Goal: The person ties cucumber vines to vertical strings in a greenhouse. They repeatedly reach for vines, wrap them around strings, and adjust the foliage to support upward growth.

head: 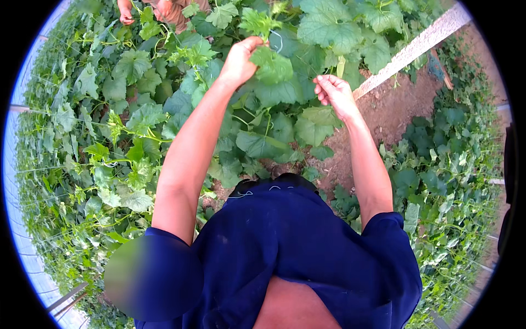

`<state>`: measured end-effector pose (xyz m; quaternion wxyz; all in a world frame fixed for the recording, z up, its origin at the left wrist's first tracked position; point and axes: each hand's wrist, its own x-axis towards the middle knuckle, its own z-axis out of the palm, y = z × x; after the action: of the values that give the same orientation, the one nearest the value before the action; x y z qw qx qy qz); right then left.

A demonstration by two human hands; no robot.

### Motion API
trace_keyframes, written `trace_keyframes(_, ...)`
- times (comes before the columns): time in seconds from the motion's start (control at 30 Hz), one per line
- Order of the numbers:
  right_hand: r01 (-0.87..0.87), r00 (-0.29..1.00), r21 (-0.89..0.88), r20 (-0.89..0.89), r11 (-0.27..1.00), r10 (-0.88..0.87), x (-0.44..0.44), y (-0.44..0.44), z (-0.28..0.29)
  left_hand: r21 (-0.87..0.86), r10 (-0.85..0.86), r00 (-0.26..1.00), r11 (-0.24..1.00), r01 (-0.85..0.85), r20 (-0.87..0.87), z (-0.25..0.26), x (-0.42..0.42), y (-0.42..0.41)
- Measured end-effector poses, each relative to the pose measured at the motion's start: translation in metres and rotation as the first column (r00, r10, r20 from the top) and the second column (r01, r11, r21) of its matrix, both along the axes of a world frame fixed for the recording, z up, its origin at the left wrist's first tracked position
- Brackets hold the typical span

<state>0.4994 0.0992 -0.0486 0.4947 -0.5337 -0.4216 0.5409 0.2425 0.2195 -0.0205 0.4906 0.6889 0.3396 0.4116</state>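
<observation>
Lobed green leaves of climbing vine plants (pixel 263 144) spread in front of me. My left hand (pixel 242 61) is raised at a vine's leafy upper shoot (pixel 261 24), its fingers closed on the stem just under the shoot; a leaf hides part of the fingertips. Close to those fingers a pale, thin loop (pixel 279 41) hangs at the stem. To the right, my right hand (pixel 333 92) has thumb and fingertips pinched together, and a thin string seems to run up from them. A broad leaf (pixel 273 66) lies between the two hands.
A pale, rough post (pixel 415 45) slants across the upper right, above bare brown soil (pixel 398 111). Another person's hands (pixel 162 10) show among the leaves at the top left. Dense vines with thin strings (pixel 61 168) fill the left; more foliage (pixel 456 234) grows at right.
</observation>
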Motion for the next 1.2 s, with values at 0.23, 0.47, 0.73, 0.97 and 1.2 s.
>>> trace_keyframes(0.23, 0.184, 0.978, -0.381, 0.159, 0.906, -0.132, 0.026, -0.124, -0.112, 0.094, 0.637, 0.764, 0.759, -0.645, 0.096, 0.047, -0.046, 0.102)
trace_keyframes(0.47, 0.218, 0.976, -0.724, 0.144, 0.654, -0.165, 0.016, -0.259, -0.215, 0.408, 0.598, 0.710, 0.581, -0.704, 0.373, 0.092, -0.053, 0.101)
trace_keyframes(0.73, 0.030, 0.958, -0.739, 0.213, 0.673, 0.192, -0.018, -0.272, -0.246, 0.211, 0.585, 0.809, 0.786, -0.581, 0.051, -0.007, -0.043, 0.112)
trace_keyframes(0.97, -0.143, 0.896, -0.532, 0.289, 0.834, 0.338, -0.037, -0.191, -0.258, 0.014, 0.441, 0.810, 0.876, -0.483, 0.387, -0.042, -0.030, 0.105)
trace_keyframes(1.2, -0.008, 0.893, -0.296, 0.428, 0.955, 0.140, -0.067, -0.054, -0.308, 0.324, 0.456, 0.792, 0.739, -0.591, 0.406, -0.059, 0.033, -0.043)
